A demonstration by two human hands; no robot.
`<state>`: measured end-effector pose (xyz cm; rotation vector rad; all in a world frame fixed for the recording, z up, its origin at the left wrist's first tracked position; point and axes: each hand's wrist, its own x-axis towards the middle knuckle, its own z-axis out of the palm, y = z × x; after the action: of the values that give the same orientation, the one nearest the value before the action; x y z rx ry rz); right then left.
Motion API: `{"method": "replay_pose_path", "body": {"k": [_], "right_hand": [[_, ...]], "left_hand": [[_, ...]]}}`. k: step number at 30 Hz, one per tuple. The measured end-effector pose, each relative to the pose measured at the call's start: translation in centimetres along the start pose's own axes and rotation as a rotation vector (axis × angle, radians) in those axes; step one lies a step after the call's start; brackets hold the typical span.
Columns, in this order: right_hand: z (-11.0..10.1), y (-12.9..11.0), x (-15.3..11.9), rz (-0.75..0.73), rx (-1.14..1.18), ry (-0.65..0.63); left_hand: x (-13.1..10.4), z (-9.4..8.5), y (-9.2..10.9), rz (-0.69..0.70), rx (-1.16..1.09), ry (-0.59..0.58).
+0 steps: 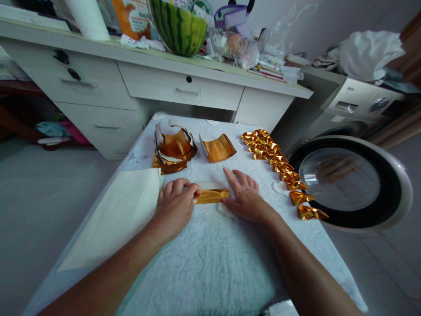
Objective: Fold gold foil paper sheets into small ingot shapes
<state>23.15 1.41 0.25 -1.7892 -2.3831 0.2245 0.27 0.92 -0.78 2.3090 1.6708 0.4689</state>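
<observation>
In front of me on the cloth-covered table lies a sheet of gold foil paper (212,196), folded into a narrow strip with a pale band along its far side. My left hand (176,202) has its fingers bent, with thumb and forefinger closed on the strip's left end. My right hand (245,195) rests at the right end, thumb touching the foil and forefinger stretched forward, fingers apart. Beyond them are a curled stack of gold foil sheets (176,147) and one loose curved gold sheet (219,148). Folded gold foil pieces (279,164) form a row at the right.
A large white paper sheet (115,219) lies left on the table (210,272). Behind stands a white desk (179,83) bearing a cut watermelon (179,26) and plastic bags. An open washing machine door (348,182) reaches close to the table's right edge.
</observation>
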Motion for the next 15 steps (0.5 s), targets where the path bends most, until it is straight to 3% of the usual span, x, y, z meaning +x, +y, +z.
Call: {"method": "replay_pose_path", "body": {"k": [6,12,15], "right_hand": [[-1.3,1.4,-0.2,0.032,0.070,-0.104],[-2.3,1.5,-0.2,-0.134,0.231,0.071],[-2.4,0.7,-0.2,-0.254,0.276,0.053]], "left_hand": [[0.0,0.0,-0.1,0.014,0.016,0.003],[0.1,-0.2,0.0,0.045,0.032,0.014],[0.1,-0.2,0.2,0.080,0.028,0.041]]}}
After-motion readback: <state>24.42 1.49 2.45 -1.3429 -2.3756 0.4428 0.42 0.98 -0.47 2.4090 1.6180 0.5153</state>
